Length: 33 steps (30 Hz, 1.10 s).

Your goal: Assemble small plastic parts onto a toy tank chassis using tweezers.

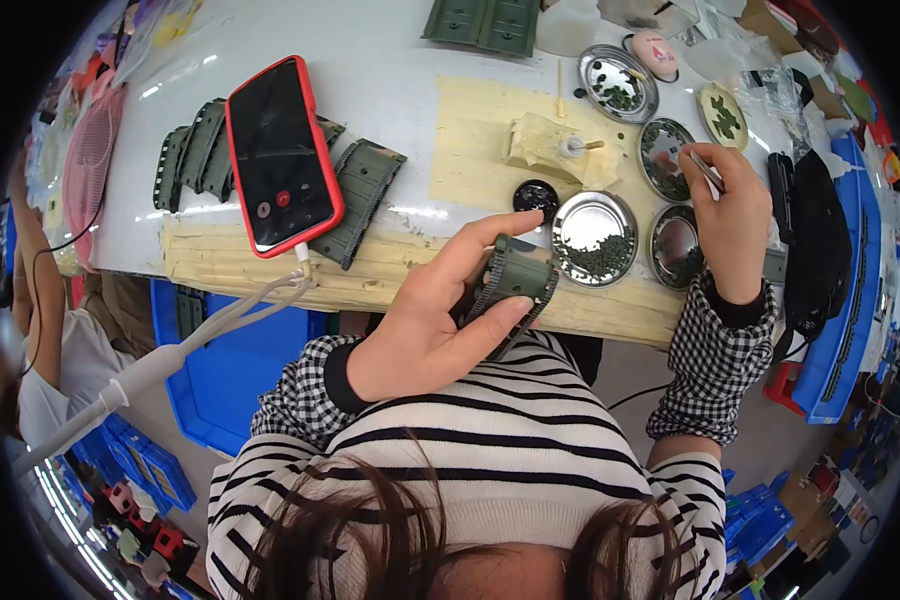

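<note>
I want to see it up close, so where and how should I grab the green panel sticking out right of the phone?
Probably pinch the green panel by its long right edge, coming from the right: that slanting edge shows uncovered, while the red-cased phone overlaps its left side in this view.

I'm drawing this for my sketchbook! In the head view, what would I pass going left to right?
Pink plastic mesh, black-screened phone in a red case, left hand holding a curved green camouflage piece, round silver metal dish of small dark-green bits, right hand holding a slim silver tool, blue plastic tray.
</note>
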{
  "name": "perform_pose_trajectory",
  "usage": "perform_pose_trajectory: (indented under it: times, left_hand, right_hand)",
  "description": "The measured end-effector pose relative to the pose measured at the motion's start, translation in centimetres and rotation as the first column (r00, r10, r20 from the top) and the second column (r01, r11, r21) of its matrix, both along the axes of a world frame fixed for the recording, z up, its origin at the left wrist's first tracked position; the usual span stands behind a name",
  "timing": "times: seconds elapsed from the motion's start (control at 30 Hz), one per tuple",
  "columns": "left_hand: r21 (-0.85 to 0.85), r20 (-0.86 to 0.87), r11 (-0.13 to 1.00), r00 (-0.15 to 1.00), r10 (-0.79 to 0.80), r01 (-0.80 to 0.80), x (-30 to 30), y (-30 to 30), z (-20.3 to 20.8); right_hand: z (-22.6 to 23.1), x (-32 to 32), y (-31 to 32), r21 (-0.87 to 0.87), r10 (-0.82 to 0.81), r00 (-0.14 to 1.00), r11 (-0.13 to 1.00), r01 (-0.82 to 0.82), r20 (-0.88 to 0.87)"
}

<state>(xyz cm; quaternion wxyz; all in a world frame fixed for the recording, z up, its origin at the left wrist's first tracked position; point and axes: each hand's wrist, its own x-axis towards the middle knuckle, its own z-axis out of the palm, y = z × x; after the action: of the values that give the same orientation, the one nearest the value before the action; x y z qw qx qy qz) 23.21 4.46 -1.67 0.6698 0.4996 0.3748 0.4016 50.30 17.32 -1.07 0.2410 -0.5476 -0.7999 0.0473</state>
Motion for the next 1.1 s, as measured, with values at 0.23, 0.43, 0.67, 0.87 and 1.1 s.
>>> perform_pose_trajectory:
  times: [0.23, 0.43, 0.67, 0.87, 1.1]
  left_hand:
    - [0.056, 0.021, 0.998, 0.999, 0.027, -0.028, 0.0, 0.0, -0.3]
    - [-0.006, 0.08, 1.0, 0.997, -0.009, 0.009, -0.2, 0.0, -0.5]
    - [0.029, 0.183, 0.988, 0.972, 0.144, -0.152, 0.3, 0.0, -0.2]
    - [0.014, 0.099, 0.996, 0.991, 0.091, -0.093, 0.0, 0.1, -0.5]
    - [0.203, -0.054, 0.963, 0.98, 0.193, -0.179, 0.3, 1.0, -0.9]
  right_hand:
    - [-0.3, -0.3, 0.6, -0.105, -0.014, 1.0, 0.994, 0.016, 0.013]
    - [-0.9, -0.2, 0.9, -0.009, 0.033, 0.993, 0.999, -0.032, 0.109]
    - [1.7, 0.0, -0.9, 0.137, 0.061, 0.995, 0.989, -0.05, -0.078]
    - [4.1, -5.8, -7.4, 0.029, 0.225, 0.919, 0.973, -0.228, -0.323]
    - [1.9, -8.4, -8.7, 0.141, 0.499, 0.808, 0.866, -0.48, -0.314]
